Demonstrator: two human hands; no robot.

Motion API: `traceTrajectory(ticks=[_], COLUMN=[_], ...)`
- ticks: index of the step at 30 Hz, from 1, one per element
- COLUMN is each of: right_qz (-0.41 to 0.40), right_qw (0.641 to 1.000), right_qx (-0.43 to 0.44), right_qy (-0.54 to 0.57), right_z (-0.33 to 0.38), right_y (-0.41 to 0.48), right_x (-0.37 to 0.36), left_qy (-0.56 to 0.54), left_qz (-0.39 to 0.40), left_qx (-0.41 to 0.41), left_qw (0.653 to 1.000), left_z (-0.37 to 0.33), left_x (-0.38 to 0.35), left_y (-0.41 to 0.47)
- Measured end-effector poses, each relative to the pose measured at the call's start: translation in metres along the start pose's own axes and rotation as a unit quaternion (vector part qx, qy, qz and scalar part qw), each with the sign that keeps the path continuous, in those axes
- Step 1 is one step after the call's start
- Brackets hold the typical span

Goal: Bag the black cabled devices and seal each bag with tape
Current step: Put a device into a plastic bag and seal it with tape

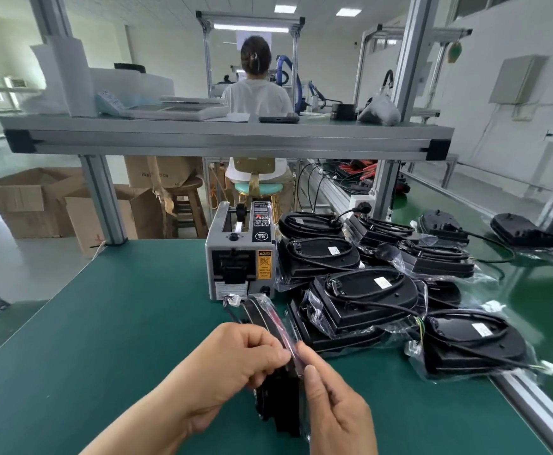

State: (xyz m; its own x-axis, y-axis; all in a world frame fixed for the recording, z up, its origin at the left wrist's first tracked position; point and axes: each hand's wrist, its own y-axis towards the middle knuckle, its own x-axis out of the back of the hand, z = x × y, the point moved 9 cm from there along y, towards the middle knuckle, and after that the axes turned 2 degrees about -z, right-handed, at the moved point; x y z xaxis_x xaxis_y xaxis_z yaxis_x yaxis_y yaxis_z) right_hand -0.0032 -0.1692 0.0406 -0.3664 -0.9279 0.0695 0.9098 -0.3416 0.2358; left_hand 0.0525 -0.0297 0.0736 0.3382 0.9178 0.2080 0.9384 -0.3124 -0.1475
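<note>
Head-worn camera view, looking down at a green workbench (pixel 104 323) in a factory hall. At far left, on the floor beyond the bench edge, are open cardboard boxes (pixel 28 201).

Low in the centre, the person's left hand (pixel 235 362) curls round the near side of a black device (pixel 276 402). The device stands on edge on the bench inside a clear bag (pixel 265 305), and the hand's thumb and forefinger pinch the bag's upper edge. A pinkish strip (pixel 286 338) runs along that edge; it could be tape or part of the bag. A white plug (pixel 234 298) on a short cable shows at the bag's far end.

Just behind it stands a grey tape dispenser (pixel 239 257), its outlet facing the hands. No cut piece of tape can be made out there.

The right hand (pixel 337 415) meets the left at the same edge, with thumb and fingers pinching the plastic from the other side.

To the right lies a pile of bagged devices (pixel 363 293), overlapping one another, with cables coiled on top. Further right, beside an aluminium rail, more loose devices (pixel 521 231) lie with trailing cables, apparently not yet bagged.

The step in hand appears to be closing the bag's mouth over the device by folding and flattening the flap. The next move probably calls for one hand to hold the fold while the other reaches forward to the dispenser for tape. The tape would then be pressed across the fold, and the sealed bag would go onto the pile.
</note>
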Motion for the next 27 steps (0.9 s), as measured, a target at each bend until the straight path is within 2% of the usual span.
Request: traceTrajectory(ticks=[4,14,27], right_qz=[-0.008,-0.006,-0.007], right_qw=[1.0,1.0,1.0], right_qx=[-0.006,-0.007,0.008], right_qy=[0.009,0.016,0.008], right_z=[0.001,0.0032,-0.0038], right_y=[-0.0011,-0.001,-0.0018], right_x=[0.0004,-0.0006,-0.0048], left_qy=[-0.028,0.018,0.07], left_qz=[-0.018,-0.079,-0.103], left_qx=[-0.002,-0.044,-0.046], left_qw=[0.999,0.996,0.991], left_z=[0.0032,0.0,0.0048], left_x=[0.0003,0.0001,0.0041], left_y=[-0.0011,-0.003,-0.0036])
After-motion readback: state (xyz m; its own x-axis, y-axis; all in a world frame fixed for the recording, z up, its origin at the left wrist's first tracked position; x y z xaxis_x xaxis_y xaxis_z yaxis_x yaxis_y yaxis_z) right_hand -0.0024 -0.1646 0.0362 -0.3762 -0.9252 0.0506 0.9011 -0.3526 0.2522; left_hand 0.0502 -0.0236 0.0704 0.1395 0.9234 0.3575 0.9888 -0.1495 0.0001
